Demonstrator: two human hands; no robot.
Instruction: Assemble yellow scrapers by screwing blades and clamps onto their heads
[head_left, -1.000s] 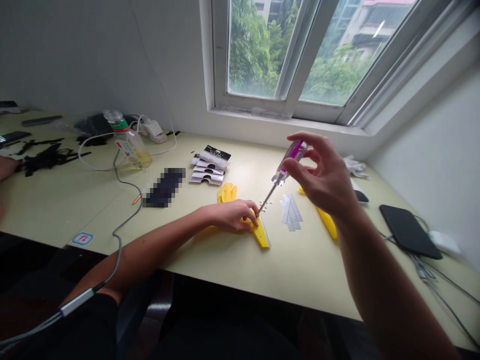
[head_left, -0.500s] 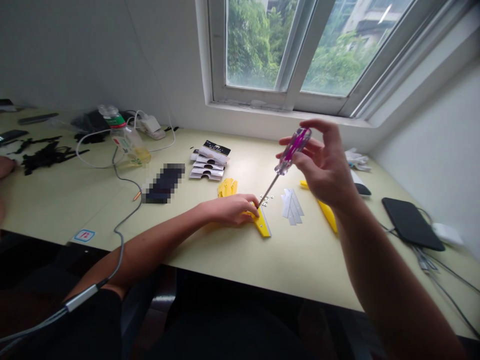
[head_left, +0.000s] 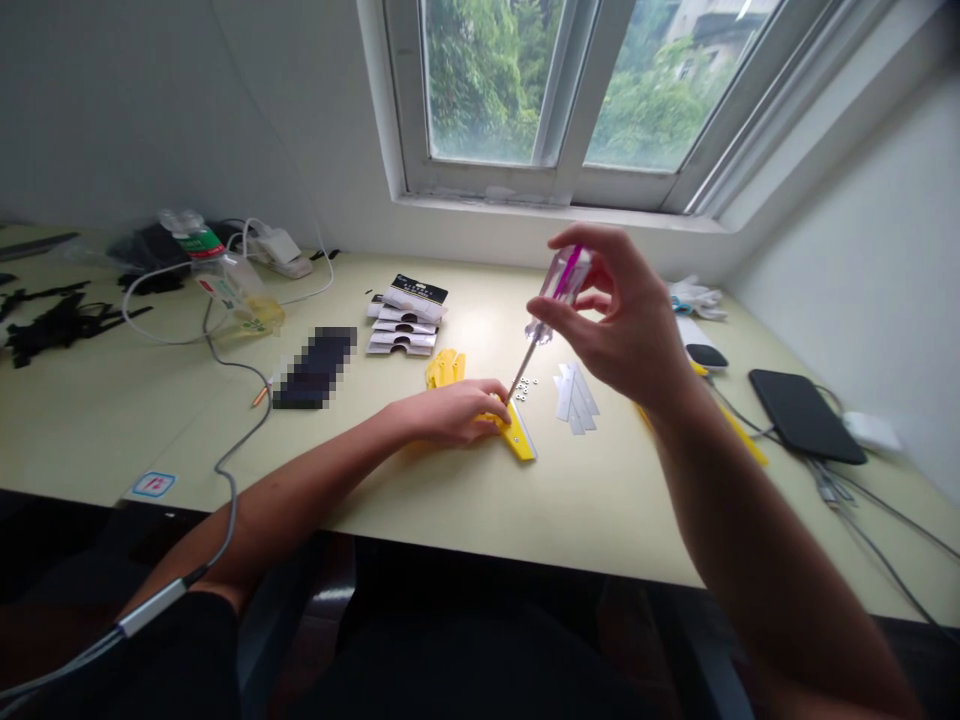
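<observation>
My left hand (head_left: 469,412) is closed around a yellow scraper (head_left: 519,440), pressing it to the table. A thin metal blade runs along the scraper's edge, and a screw shows near its lower end. My right hand (head_left: 611,310) grips the clear and purple handle of a screwdriver (head_left: 559,285) between thumb and fingers. The slanted shaft meets the scraper beside my left fingertips; the tip's exact seat is hard to see. Just behind lie several small nuts (head_left: 523,388). To their right are flat metal blades (head_left: 576,400), fanned out. Yellow plastic pieces (head_left: 445,369) lie behind my left hand.
Stacked card packages (head_left: 406,315) lie at the back, beside a pixelated dark object (head_left: 315,370). A bottle (head_left: 236,285) leans at left near cables. Under my right forearm are longer yellow parts (head_left: 739,430). A black device (head_left: 806,415) with cords lies at right.
My right fingers have shifted around the screwdriver handle, with the thumb now lower across it. The screwdriver stays against the scraper, which my left hand still holds. The whole view has shifted slightly.
</observation>
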